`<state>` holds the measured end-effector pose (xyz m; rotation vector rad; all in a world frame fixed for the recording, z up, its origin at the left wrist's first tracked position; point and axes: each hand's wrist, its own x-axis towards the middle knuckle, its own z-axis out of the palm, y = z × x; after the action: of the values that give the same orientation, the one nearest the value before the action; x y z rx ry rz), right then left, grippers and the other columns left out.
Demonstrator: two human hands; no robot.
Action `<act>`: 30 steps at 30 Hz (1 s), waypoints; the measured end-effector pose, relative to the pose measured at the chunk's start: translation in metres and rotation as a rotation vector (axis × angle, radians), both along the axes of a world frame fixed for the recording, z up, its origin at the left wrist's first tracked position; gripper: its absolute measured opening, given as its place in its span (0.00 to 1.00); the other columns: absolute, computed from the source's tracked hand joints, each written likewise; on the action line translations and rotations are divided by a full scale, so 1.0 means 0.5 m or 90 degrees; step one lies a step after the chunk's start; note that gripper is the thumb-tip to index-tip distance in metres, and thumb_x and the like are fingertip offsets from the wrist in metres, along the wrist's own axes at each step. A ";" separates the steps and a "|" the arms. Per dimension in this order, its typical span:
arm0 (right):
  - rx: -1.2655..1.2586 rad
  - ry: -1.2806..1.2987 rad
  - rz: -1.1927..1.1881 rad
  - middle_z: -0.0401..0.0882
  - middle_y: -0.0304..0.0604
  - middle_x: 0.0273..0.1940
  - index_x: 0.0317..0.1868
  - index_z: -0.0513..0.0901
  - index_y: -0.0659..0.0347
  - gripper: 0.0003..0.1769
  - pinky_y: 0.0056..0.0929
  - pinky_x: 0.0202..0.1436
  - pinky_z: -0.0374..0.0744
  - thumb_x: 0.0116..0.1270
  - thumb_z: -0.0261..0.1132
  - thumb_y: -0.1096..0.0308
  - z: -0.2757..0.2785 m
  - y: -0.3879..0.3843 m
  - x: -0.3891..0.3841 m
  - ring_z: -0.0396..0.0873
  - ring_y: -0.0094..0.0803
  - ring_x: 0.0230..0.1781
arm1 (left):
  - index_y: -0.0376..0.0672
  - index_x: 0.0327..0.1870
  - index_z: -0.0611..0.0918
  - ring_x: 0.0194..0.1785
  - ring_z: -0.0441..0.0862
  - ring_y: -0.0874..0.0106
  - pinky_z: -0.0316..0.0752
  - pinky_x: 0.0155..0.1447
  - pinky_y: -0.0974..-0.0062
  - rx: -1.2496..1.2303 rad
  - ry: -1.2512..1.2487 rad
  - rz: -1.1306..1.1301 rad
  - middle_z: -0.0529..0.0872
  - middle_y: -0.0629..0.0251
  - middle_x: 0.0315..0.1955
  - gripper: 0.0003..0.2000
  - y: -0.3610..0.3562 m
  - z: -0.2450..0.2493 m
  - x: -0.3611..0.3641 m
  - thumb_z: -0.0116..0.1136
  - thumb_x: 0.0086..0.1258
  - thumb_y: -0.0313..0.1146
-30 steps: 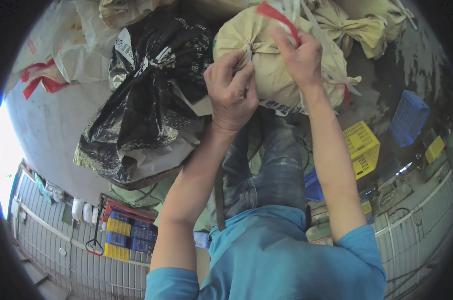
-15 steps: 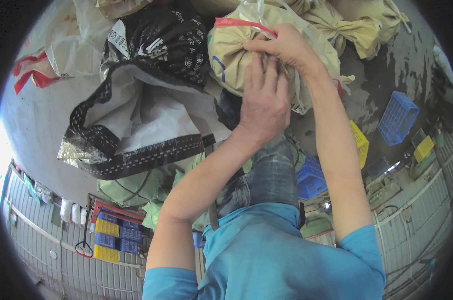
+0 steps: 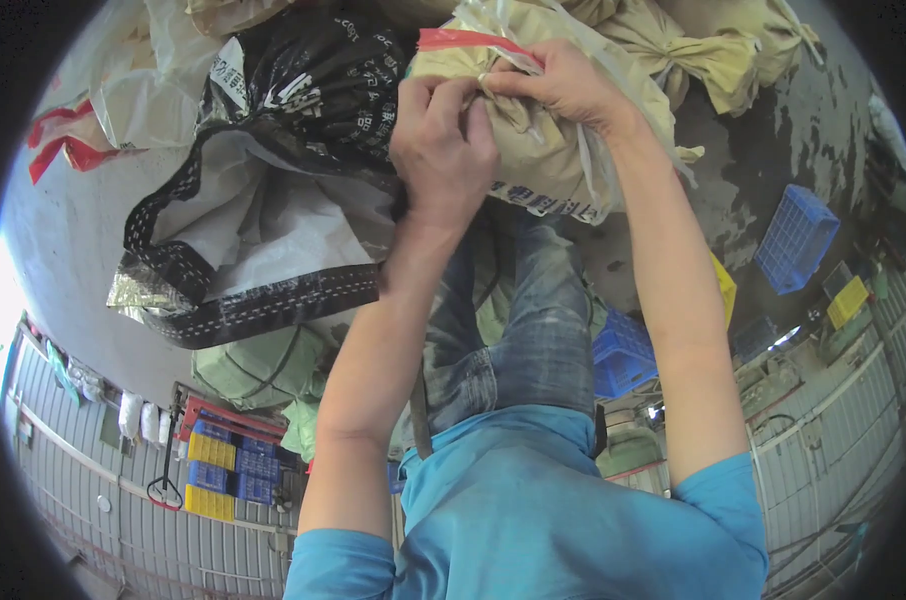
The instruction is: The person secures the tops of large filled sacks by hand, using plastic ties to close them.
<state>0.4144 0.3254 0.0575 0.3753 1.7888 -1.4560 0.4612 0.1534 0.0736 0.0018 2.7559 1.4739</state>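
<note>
A tan sack (image 3: 548, 165) with dark printing on its lower edge lies in front of me, inside a clear plastic bag with a red strip (image 3: 473, 40). My right hand (image 3: 568, 88) pinches the gathered mouth of the sack from the right. On its left side my left hand (image 3: 443, 150) is closed, fingers bent and knuckles up, against the sack; what sits between those fingers is hidden. Just left of that hand a black woven sack (image 3: 318, 80) with white print lies with its mouth open, showing a pale lining.
More tied tan sacks (image 3: 713, 55) lie at the upper right, clear plastic (image 3: 138, 75) at the upper left. Blue crates (image 3: 798, 238) (image 3: 623, 355) stand to the right. Green bundles (image 3: 263, 370) lie near my legs. Stacked blue and yellow crates (image 3: 213, 475) stand at lower left.
My left hand has moved left from the middle of the tan sack to its left side, its fingers now curled. My right hand stays at the gathered mouth, shifted slightly left.
</note>
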 end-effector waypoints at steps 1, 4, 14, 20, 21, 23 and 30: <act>0.001 -0.009 0.017 0.67 0.20 0.21 0.23 0.80 0.50 0.15 0.15 0.29 0.57 0.66 0.72 0.60 -0.006 0.005 -0.005 0.59 0.12 0.23 | 0.46 0.39 0.85 0.35 0.80 0.64 0.76 0.36 0.66 -0.058 0.005 -0.009 0.78 0.64 0.37 0.07 0.001 -0.012 -0.006 0.60 0.61 0.30; -0.016 -0.023 0.056 0.70 0.21 0.24 0.25 0.80 0.50 0.14 0.15 0.31 0.60 0.66 0.72 0.57 -0.020 0.014 -0.020 0.62 0.12 0.26 | 0.52 0.36 0.85 0.32 0.80 0.63 0.76 0.31 0.60 -0.168 -0.002 -0.021 0.77 0.70 0.36 0.07 0.003 -0.038 -0.024 0.64 0.57 0.35; 0.067 -0.021 0.072 0.69 0.29 0.21 0.21 0.77 0.47 0.21 0.26 0.28 0.64 0.54 0.73 0.43 -0.027 -0.006 -0.051 0.65 0.21 0.23 | 0.56 0.30 0.87 0.34 0.80 0.66 0.73 0.39 0.68 -0.180 0.054 -0.076 0.82 0.72 0.27 0.05 -0.018 -0.058 -0.061 0.65 0.54 0.31; 0.038 0.047 -0.334 0.62 0.32 0.15 0.15 0.68 0.49 0.18 0.29 0.22 0.58 0.62 0.59 0.59 0.118 0.023 0.037 0.60 0.26 0.17 | 0.52 0.38 0.89 0.35 0.79 0.77 0.75 0.38 0.79 -0.140 -0.112 0.005 0.83 0.74 0.35 0.06 0.008 -0.020 -0.052 0.64 0.63 0.29; -0.012 0.044 -0.407 0.58 0.29 0.14 0.15 0.67 0.47 0.18 0.27 0.21 0.55 0.63 0.58 0.61 0.154 0.050 0.061 0.56 0.22 0.15 | 0.52 0.39 0.90 0.35 0.79 0.78 0.75 0.38 0.80 -0.146 -0.137 0.011 0.82 0.74 0.35 0.06 0.010 -0.006 -0.050 0.64 0.64 0.28; 0.133 0.024 -0.570 0.65 0.28 0.19 0.31 0.83 0.38 0.09 0.24 0.26 0.60 0.67 0.56 0.56 0.215 0.130 0.122 0.61 0.19 0.20 | 0.48 0.44 0.89 0.33 0.74 0.77 0.73 0.37 0.80 -0.178 -0.049 0.024 0.83 0.70 0.37 0.16 0.022 0.016 -0.046 0.56 0.59 0.20; 0.520 0.098 -0.886 0.51 0.21 0.19 0.40 0.90 0.58 0.20 0.17 0.21 0.49 0.75 0.61 0.50 0.185 0.418 0.411 0.49 0.10 0.17 | 0.41 0.40 0.88 0.31 0.80 0.73 0.77 0.27 0.81 -0.090 0.256 -0.199 0.84 0.63 0.37 0.12 0.167 0.053 -0.009 0.64 0.58 0.15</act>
<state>0.6200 0.5343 0.1498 2.3083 2.2588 -1.4063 0.4567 0.2372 0.1001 0.7682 2.9634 1.3117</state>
